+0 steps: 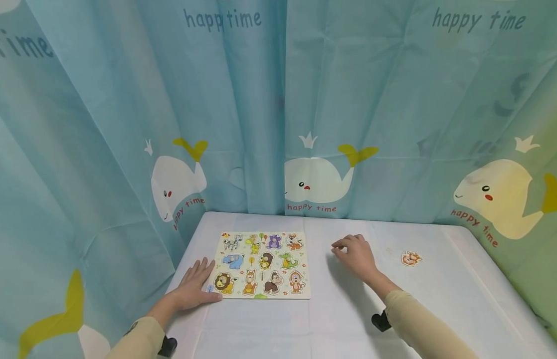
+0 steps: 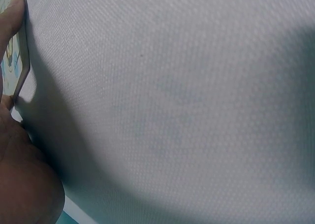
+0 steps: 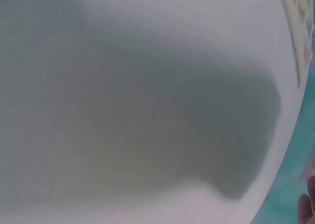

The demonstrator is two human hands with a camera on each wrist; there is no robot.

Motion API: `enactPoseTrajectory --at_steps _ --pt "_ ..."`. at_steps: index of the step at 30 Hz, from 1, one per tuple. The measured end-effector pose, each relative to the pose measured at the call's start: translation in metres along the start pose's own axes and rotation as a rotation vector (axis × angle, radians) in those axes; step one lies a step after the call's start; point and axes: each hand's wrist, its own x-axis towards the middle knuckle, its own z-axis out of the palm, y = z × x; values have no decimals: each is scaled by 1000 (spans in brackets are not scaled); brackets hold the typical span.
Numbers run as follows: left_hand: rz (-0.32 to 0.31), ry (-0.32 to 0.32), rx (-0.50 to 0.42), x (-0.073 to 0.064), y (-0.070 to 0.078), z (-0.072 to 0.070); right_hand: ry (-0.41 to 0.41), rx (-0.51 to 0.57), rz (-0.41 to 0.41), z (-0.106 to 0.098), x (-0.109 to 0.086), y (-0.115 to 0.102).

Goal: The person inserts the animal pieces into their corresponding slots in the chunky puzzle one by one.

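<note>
A flat animal puzzle board [image 1: 256, 275] lies on the left half of the table, bearing rows of colourful animal pieces, among them a lion [image 1: 224, 283], a blue elephant [image 1: 233, 261] and a green crocodile [image 1: 287, 260]. My left hand [image 1: 194, 287] rests at its lower left corner, fingers spread along the side and thumb on the front edge. To the right of the board, my right hand [image 1: 356, 257] hovers over the table with loosely bent fingers and nothing visible in them. Farther right lies a loose orange animal piece [image 1: 411, 258].
A white cloth covers the table [image 1: 260, 329]. Blue curtains [image 1: 260, 99] printed with whales hang behind it and at both sides. Dark wrist devices [image 1: 380, 321] sit under both forearms. In the right wrist view, the board's edge [image 3: 295, 42] shows at upper right.
</note>
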Motion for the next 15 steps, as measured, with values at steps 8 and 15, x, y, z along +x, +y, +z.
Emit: enactPoseTrajectory --at_steps 8,15 --pt "-50 -22 25 -3 8 -4 4 -33 98 -21 -8 39" --pt "-38 -12 6 -3 6 -2 12 -112 169 -37 -19 73"
